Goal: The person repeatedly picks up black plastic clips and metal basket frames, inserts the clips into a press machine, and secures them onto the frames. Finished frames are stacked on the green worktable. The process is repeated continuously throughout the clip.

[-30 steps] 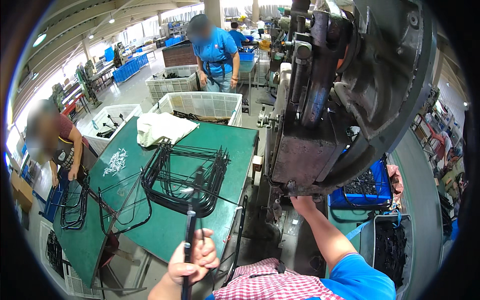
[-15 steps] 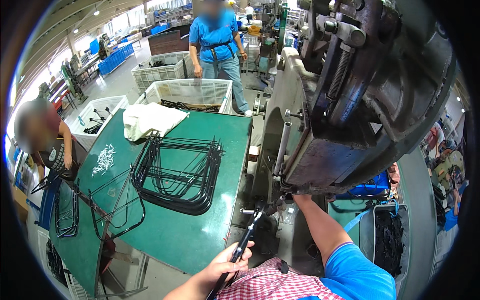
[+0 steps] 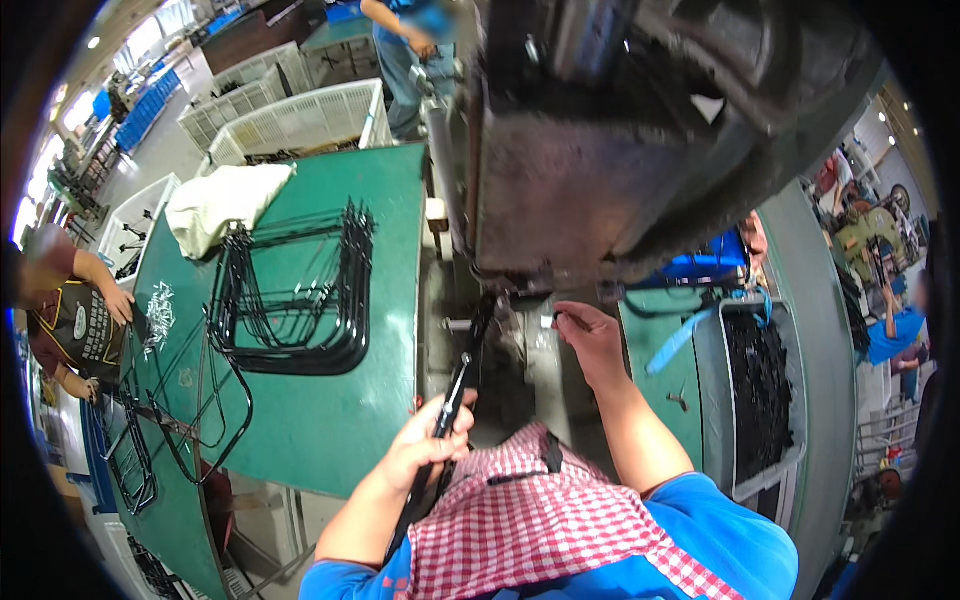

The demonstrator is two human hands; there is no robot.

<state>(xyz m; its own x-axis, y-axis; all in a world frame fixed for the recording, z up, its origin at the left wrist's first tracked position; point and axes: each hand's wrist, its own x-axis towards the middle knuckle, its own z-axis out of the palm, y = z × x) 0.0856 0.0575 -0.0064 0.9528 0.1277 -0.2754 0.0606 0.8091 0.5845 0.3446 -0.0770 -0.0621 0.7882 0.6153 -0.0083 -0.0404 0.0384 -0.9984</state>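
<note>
My left hand (image 3: 432,440) is closed around a black metal tube (image 3: 462,370) with a bright rivet-like spot on it. The tube slants up from my lap, and its far end reaches under the large, dark, worn press (image 3: 570,200). My right hand (image 3: 592,338) is just below the press, to the right of the tube's end and apart from it. Thumb and fingers are pinched together there; a small dark thing seems to be between them, too small to name. On the green table (image 3: 390,400) to my left lies a stack of black bent-tube frames (image 3: 345,350).
A white cloth (image 3: 215,205) and a heap of small silvery pieces (image 3: 158,315) lie on the table. Across it, a person (image 3: 85,320) handles black frames. White crates (image 3: 300,115) stand behind. At right is a grey bin (image 3: 710,400) of black parts (image 3: 760,390).
My right hand has come out from under the press toward me, fingers pinched. My left hand still grips the tube. The view has shifted right and down.
</note>
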